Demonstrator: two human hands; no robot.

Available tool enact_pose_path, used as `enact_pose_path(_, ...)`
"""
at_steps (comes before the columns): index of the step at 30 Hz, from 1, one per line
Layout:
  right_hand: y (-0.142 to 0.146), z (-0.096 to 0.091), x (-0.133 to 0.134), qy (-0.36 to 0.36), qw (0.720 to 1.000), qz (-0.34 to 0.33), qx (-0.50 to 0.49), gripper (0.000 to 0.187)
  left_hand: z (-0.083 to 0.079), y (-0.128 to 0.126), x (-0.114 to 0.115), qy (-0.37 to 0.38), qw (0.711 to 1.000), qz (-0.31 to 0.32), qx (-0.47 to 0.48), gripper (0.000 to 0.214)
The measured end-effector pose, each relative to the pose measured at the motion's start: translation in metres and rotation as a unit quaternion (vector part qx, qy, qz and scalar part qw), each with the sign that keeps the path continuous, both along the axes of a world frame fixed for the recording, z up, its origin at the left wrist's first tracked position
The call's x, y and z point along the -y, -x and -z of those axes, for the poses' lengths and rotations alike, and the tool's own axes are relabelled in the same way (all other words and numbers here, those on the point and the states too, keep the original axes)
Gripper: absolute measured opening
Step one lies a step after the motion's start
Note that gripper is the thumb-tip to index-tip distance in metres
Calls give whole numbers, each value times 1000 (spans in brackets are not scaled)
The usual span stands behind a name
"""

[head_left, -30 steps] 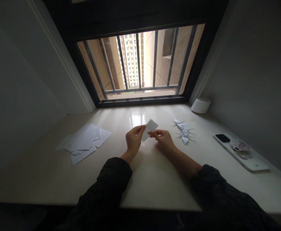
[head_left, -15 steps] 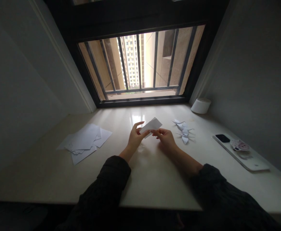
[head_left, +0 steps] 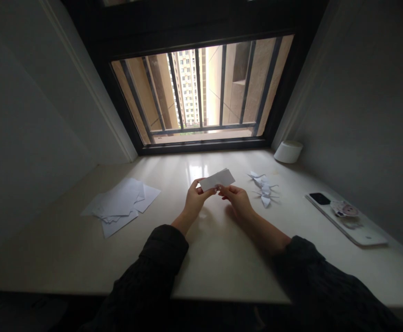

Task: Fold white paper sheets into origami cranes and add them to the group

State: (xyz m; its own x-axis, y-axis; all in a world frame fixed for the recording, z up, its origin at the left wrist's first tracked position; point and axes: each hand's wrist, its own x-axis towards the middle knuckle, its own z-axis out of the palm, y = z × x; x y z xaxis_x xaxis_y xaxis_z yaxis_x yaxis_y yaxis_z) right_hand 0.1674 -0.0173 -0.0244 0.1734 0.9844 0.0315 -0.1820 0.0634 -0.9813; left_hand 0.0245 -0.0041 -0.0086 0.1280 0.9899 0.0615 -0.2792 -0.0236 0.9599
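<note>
A folded piece of white paper (head_left: pixel 218 180), now a narrow rectangle, is held above the sill between my two hands. My left hand (head_left: pixel 195 197) grips its left end, thumb along the near edge and fingers behind. With thumb and fingers pinched, my right hand (head_left: pixel 235 196) holds the near edge around its middle. The thumbs nearly meet there, and part of the paper's back is hidden. To the right of my right hand lie several small folded paper cranes (head_left: pixel 265 189) in a loose row.
Loose sheets of white paper (head_left: pixel 120 200) lie in a messy pile on the left of the pale windowsill (head_left: pixel 229 272). A phone (head_left: pixel 348 221) with a round cartoon grip rests at the right. A white cylinder (head_left: pixel 288 152) stands by the window's right corner, near the barred window (head_left: pixel 201 92).
The paper has turned flatter and its layers line up more closely into a rectangle. My left fingers, raised before, have closed down behind it. My right hand has barely moved.
</note>
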Motion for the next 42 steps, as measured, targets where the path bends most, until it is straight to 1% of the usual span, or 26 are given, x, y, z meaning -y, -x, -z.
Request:
enact_pose_path(4,0,-2,1,0,1000,10,14,33,-1,0,0,6,1000,-7,-16,48)
enact_pose_path(8,-1,-4,2,8,999,18,26,32,-2,1,0,2,999,3,-32,41)
enact_pose_path(16,-8,-6,-1,14,999,27,36,33,-9,13,-7,11,998,16,-65,41)
enact_pose_path(23,-11,-5,-3,3,998,3,56,36,-11,19,-10,3,996,12,-88,40)
enact_pose_path(31,-13,-8,-3,-15,997,-36,62,40,-9,24,-15,7,995,-3,-97,47)
enact_pose_path(36,-12,-9,-2,-22,997,-52,52,40,-8,26,-17,16,995,-12,-101,51)
enact_pose_path(42,-10,-7,-3,-19,997,-52,49,43,-5,28,-19,21,994,-15,-106,51)
